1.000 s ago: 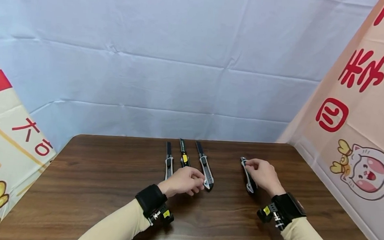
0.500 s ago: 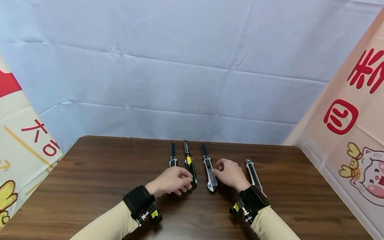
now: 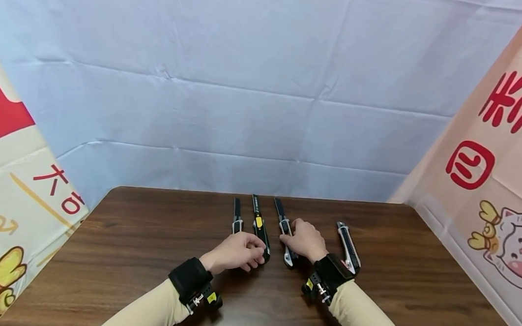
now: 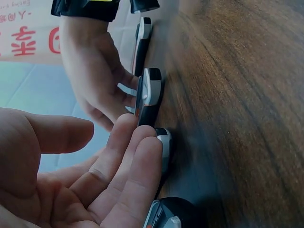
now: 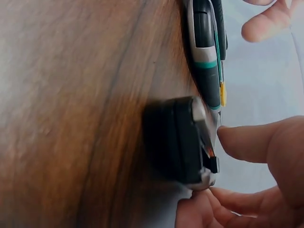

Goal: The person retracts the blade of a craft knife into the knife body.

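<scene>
Firstly, head view. Table [image 3: 414,289], brown, wood-grained, bearing four utility knives in a loose row. Item one, far-left knife [image 3: 237,226]: blade out, lower part hidden by the left hand [image 3: 236,251]. Item two, black-and-yellow knife [image 3: 261,234]: blade out, left fingers at its lower end. Item three, middle grey knife [image 3: 285,227]: blade out, right hand [image 3: 305,240] upon it. Item four, far-right knife [image 3: 348,246]: set apart from the others, no blade showing.

Next, left wrist view. Left fingers loosely bent, thumb well clear of them, nothing between; contact with the black-and-yellow knife I cannot tell from here.

Last, right wrist view. Middle grey knife seen end-on, blurred, thumb to one side and fingers to the other, pinched as far as I can make out.

Tally, in my judgement: work part-way. One knife closed up, with no hand on it; one in hand, blade exposed; two more, blades exposed, neither gripped.
</scene>
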Demonstrator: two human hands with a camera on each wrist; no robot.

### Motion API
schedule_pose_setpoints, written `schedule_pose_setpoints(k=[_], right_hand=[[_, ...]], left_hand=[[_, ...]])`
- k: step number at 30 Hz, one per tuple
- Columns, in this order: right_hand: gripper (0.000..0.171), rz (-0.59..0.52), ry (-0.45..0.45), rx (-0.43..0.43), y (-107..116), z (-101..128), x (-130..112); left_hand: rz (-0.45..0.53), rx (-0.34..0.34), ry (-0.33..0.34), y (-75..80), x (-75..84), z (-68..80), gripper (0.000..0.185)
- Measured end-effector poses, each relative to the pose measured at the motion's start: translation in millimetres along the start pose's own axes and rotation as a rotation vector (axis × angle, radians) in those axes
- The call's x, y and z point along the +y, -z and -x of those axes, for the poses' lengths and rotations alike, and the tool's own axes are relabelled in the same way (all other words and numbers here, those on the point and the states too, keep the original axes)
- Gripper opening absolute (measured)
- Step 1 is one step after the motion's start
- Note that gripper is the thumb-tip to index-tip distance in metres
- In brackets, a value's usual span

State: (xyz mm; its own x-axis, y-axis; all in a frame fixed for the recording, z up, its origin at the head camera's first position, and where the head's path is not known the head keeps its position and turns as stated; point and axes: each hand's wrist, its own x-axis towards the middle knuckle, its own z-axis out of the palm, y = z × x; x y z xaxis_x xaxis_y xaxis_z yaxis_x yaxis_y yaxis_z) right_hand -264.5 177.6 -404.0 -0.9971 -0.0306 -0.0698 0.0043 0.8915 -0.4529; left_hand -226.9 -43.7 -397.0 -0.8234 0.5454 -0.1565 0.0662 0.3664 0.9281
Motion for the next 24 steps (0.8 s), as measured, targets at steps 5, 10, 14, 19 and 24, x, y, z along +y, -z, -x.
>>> schedule_pose_setpoints(k=[5, 10, 14, 19, 24], right_hand=[[0.049, 0.021, -0.043, -0.017, -3.0, -3.1, -4.0], [0.047, 0.034, -0.073, -0.027, -5.3, -6.3, -6.1], [0.045, 0.03, -0.096, -0.031, -5.7, -8.1, -6.6], [0.036, 0.012, -0.128, -0.043, -6.0, -10.3, -7.6], [0.028, 0.019, -0.134, -0.029, -7.2, -10.5, -7.6]], left_hand=[[0.005, -0.007, -0.003, -1.2, -0.6, 0.3, 0.03], [0.012, -0.018, -0.012, -3.1, -2.6, 0.5, 0.029], [0.014, -0.018, -0.02, -5.2, -4.2, 0.4, 0.029], [0.023, -0.02, -0.023, -6.6, -5.5, 0.0, 0.028], [0.025, -0.02, -0.022, -8.9, -6.5, -1.0, 0.028]])
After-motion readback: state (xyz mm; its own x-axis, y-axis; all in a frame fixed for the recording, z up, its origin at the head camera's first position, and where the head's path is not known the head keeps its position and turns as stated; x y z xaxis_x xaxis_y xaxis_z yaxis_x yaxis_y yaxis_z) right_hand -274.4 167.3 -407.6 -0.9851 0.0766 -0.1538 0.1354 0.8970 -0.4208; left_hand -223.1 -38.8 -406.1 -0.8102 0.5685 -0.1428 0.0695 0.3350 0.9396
